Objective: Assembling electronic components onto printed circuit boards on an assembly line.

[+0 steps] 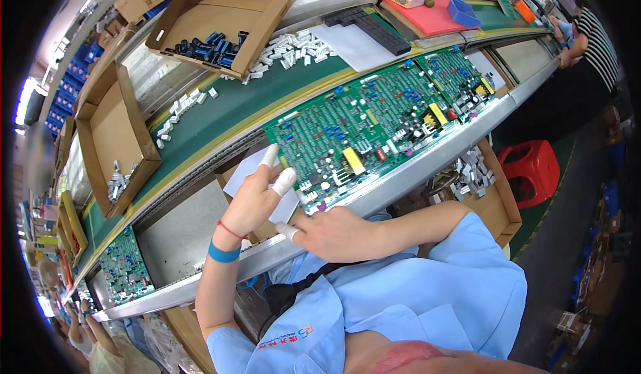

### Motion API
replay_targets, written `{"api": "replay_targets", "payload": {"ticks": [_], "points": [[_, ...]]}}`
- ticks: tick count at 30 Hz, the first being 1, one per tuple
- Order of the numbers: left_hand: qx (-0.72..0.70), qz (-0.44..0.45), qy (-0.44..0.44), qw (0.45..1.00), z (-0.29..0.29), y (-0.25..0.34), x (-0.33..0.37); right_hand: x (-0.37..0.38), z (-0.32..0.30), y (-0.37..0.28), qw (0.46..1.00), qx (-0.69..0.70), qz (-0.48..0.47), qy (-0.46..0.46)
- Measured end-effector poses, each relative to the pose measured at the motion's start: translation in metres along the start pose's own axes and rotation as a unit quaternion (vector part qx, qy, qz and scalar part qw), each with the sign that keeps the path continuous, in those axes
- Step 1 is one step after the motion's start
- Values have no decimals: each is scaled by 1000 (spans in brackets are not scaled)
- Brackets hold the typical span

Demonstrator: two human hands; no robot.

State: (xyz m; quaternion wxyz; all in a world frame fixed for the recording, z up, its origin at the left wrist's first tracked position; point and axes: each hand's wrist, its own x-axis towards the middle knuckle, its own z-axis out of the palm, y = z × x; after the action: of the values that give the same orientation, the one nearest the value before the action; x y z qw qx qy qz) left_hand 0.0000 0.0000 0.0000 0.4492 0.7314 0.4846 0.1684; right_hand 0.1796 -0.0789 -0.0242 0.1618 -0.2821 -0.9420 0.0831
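Note:
A long green circuit board (347,130) lies on the rail line before me, crowded with small parts and yellow transformers (353,161). At its left end is my left hand (252,197), thumb and index finger stretched apart, both in white finger cots, with the tips at the board's edge. Just in front of the board's near left corner, over the metal rail (394,185), my right hand (337,232) is curled, one covered fingertip pointing left. What its fingers hold, if anything, is hidden. White paper (286,207) shows between the hands.
Behind the board, a green belt (227,110) carries loose white parts (294,50) and a cardboard tray (220,13) of dark capacitors. Another cardboard tray (117,140) stands left. A second board (454,73) adjoins at right. A red stool (531,172) and a co-worker (591,47) are farther right.

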Motion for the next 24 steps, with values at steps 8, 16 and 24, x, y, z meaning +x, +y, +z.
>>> {"api": "replay_targets", "payload": {"ticks": [8,16,24], "points": [[8,33,-26,999,21,1,24,-21,-19,14,991,-44,108,-67],[23,62,-34,997,16,-4,-10,-44,-39,36,974,-101,184,-87],[144,37,363,920,-94,-84,-126,-80,-66,80,935,-161,300,-98]]}}
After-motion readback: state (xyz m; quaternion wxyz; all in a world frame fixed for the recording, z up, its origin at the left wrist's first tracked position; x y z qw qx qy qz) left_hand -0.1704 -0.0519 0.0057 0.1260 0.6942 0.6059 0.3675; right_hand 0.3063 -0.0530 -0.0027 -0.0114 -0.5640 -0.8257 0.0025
